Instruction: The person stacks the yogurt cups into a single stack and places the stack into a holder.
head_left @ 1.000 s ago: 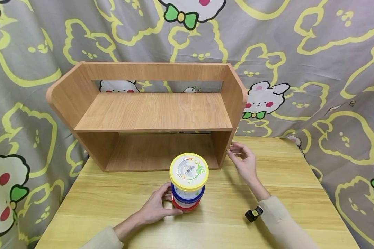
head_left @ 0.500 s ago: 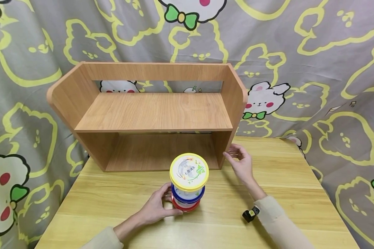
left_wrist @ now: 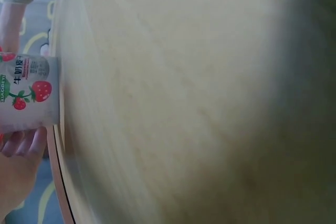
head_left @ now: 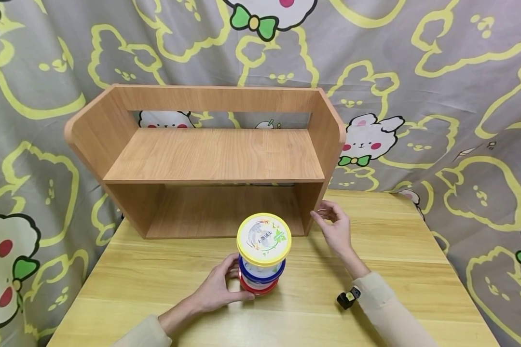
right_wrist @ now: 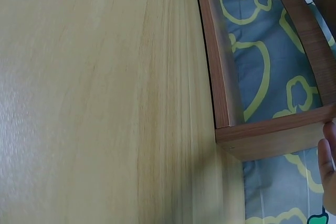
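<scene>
Grey cloth (head_left: 369, 38) printed with yellow outlines is hung behind a wooden table (head_left: 417, 289). On its top, a two-tier shelf (head_left: 217, 154) is stood at eleven o'clock from the stacked tubs (head_left: 263, 253). These, yellow-topped over blue and red rims, are grasped low down by the left hand (head_left: 214, 289) from eight o'clock. At two o'clock, the shelf's right side panel is touched by the right hand (head_left: 336, 226), its fingers loosely bent, nothing being clasped.

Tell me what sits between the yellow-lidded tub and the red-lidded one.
A blue-lidded tub, stacked between the two; the head view shows it.
</scene>
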{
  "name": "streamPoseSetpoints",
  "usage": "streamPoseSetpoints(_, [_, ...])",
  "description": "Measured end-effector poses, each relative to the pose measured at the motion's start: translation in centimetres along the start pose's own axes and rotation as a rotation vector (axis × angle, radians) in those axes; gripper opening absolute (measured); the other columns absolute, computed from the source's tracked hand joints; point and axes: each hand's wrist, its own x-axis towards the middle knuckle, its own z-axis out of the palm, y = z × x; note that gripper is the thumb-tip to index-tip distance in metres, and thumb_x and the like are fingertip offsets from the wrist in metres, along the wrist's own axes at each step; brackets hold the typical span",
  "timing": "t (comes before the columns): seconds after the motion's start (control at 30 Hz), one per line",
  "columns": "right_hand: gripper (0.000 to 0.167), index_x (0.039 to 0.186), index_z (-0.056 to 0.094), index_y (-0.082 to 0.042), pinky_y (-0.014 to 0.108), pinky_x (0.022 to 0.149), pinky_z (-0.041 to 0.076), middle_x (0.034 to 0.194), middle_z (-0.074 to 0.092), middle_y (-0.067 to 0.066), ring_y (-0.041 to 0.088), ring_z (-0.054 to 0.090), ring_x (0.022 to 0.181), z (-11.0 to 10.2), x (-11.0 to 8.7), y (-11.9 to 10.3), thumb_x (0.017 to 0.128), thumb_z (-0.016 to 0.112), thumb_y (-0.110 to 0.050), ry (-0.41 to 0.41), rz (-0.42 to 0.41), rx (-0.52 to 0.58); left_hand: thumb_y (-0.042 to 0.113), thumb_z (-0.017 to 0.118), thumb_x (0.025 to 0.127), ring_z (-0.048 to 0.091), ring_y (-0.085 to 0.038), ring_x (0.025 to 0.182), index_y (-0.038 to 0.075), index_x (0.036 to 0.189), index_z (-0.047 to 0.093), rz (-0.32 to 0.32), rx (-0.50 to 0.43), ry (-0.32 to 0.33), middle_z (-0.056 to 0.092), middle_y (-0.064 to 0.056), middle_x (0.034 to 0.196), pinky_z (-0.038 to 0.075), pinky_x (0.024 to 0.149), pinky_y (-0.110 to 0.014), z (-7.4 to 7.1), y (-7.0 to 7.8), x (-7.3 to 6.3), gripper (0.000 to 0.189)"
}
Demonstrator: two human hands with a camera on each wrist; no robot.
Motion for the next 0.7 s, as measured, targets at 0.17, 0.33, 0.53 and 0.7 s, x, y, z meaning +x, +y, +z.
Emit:
streamPoseSetpoints(0.17, [0.032, 0.116, 0.067, 0.013, 0.010, 0.076, 0.057, 0.093, 0.070, -0.015, -0.003, 0.069, 0.082, -0.12, 0.09, 0.24, 0.086, 0.078, 0.012, -0.010, -0.011, -0.007, 0.022, 0.095, 0.079, 0.062, -0.029, 0.137, 0.018, 0.154, 0.042, -0.015, -0.002, -0.003, 0.060, -0.006, 0.149, 0.051, 0.118, -0.029, 0.09, 0.25, 0.20, 0.092])
streamPoseSetpoints(0.33, [0.032, 0.116, 0.067, 0.013, 0.010, 0.076, 0.057, 0.094, 0.070, -0.016, -0.003, 0.069, 0.082, -0.08, 0.10, 0.08, 0.086, 0.078, 0.012, -0.017, -0.011, -0.007, 0.019, 0.096, 0.077, 0.061, -0.027, 0.139, 0.019, 0.154, 0.041, 0.004, -0.022, -0.016, 0.059, -0.005, 0.151, 0.050, 0.117, -0.024, 0.27, 0.33, 0.36, 0.094])
streamPoseSetpoints(0.53, [0.032, 0.115, 0.067, 0.014, 0.011, 0.076, 0.057, 0.095, 0.070, -0.015, -0.002, 0.069, 0.082, -0.15, 0.09, 0.00, 0.086, 0.078, 0.012, -0.019, -0.016, -0.009, 0.021, 0.097, 0.075, 0.060, -0.029, 0.140, 0.018, 0.153, 0.043, 0.015, -0.044, -0.019, 0.059, -0.010, 0.151, 0.049, 0.117, -0.022, 0.38, -0.04, 0.69, 0.095])
streamPoseSetpoints(0.7, [0.032, 0.115, 0.067, 0.014, 0.011, 0.076, 0.057, 0.094, 0.070, -0.015, -0.002, 0.069, 0.081, -0.20, 0.11, -0.07, 0.085, 0.079, 0.012, -0.014, -0.006, -0.016, 0.023, 0.098, 0.074, 0.059, -0.033, 0.141, 0.017, 0.153, 0.043, 0.003, -0.060, -0.012, 0.059, -0.011, 0.151, 0.048, 0.113, -0.016, 0.39, 0.05, 0.76, 0.096])
